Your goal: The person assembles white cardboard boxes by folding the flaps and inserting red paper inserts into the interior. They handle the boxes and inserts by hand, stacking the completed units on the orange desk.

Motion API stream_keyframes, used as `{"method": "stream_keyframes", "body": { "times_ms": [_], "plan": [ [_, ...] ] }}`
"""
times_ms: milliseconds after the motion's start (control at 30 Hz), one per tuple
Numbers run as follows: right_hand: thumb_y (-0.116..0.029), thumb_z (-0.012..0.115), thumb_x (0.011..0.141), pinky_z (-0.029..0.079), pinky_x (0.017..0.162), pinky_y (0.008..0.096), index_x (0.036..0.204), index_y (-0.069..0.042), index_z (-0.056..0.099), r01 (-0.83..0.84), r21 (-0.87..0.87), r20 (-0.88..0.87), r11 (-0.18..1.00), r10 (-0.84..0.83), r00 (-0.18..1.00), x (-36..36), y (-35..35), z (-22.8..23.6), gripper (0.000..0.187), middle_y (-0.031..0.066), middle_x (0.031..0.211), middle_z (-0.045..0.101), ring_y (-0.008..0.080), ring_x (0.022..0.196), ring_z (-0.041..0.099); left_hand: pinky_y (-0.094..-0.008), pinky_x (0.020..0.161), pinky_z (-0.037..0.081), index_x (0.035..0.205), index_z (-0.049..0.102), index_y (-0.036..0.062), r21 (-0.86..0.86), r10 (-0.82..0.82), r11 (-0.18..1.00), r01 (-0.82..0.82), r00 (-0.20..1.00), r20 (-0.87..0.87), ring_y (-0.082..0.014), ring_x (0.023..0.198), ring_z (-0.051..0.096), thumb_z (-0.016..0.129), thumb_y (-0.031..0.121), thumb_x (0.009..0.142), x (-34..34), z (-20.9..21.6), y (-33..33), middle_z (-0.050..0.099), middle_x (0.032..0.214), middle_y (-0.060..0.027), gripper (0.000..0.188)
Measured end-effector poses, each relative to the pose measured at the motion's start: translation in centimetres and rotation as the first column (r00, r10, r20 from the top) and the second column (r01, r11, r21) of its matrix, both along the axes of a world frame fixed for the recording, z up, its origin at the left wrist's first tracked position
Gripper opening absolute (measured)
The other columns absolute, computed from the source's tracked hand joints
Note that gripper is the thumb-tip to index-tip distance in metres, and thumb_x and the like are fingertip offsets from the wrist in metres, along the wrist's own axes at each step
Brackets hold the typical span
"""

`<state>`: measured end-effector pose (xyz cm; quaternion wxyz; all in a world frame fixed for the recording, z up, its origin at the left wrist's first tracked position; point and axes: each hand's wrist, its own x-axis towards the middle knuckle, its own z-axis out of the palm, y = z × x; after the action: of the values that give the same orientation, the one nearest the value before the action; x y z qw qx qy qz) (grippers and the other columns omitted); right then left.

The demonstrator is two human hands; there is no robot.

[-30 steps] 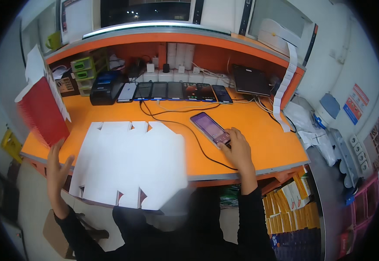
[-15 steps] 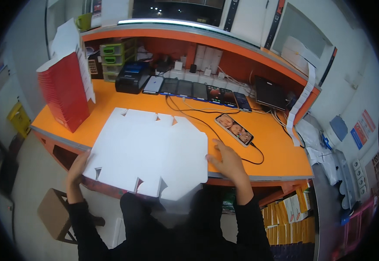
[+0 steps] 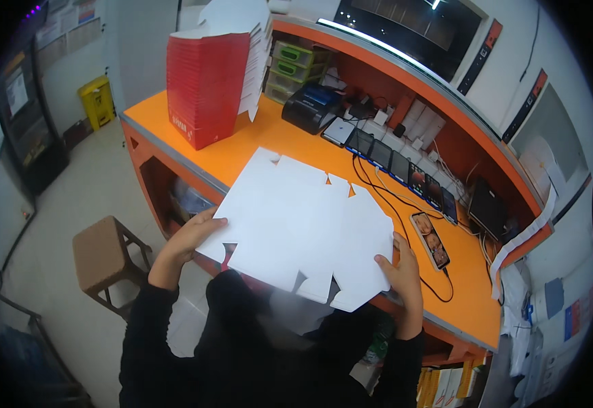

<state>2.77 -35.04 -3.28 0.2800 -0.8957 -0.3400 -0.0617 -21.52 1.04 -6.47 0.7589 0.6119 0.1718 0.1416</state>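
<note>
Since leaving the smartphone [image 3: 430, 240] at right of frame, grasps the white die-cut cardboard sheet [image 3: 296, 217] at centre by opposite edges with left hand [image 3: 191, 234] and right hand [image 3: 403, 275], leaving neither free. Has a red cardboard stack [image 3: 205, 88] upper left on the orange tabletop [image 3: 286, 146]; risks snagging the charging cable [image 3: 452, 287] lower right.

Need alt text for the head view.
Left hand and right hand hold a flat white cardboard sheet with notched edges by opposite sides over the front edge of an orange tabletop. To the left stands a tall red cardboard stack; to the right lies a lit rectangular smartphone.
</note>
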Motion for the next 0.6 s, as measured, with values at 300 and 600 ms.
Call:
{"method": "stream_keyframes", "body": {
  "times_ms": [300,600],
  "plan": [
    [-0.032,0.076,0.075,0.034,0.107,0.04,0.126,-0.004,0.054,-0.546,-0.12,-0.056,0.829,0.544,0.837,-6.9,4.3,3.4,0.062,0.019,0.139,0.046,0.0347,0.13,0.042,-0.0381,0.108,0.031,0.137,0.038,-0.0034,0.884,0.207,0.376,-0.278,0.955,0.212,-0.0353,0.129,0.041,0.069,0.024,0.081,0.9,2.4,-4.2,0.042,0.138,-0.0231,0.07],
    [-0.026,0.075,0.076,0.041,0.101,0.0384,0.12,-0.004,0.059,-0.507,-0.095,0.015,0.857,0.51,0.86,-8.3,4.4,2.2,0.051,0.0152,0.129,0.056,0.0312,0.122,0.051,-0.0401,0.106,0.036,0.125,0.055,0.0017,0.976,-0.312,0.128,0.177,0.941,-0.13,-0.0333,0.127,0.044,0.075,0.035,0.075,2.9,5.4,-8.7,0.048,0.136,-0.018,0.063]
  ]
}}
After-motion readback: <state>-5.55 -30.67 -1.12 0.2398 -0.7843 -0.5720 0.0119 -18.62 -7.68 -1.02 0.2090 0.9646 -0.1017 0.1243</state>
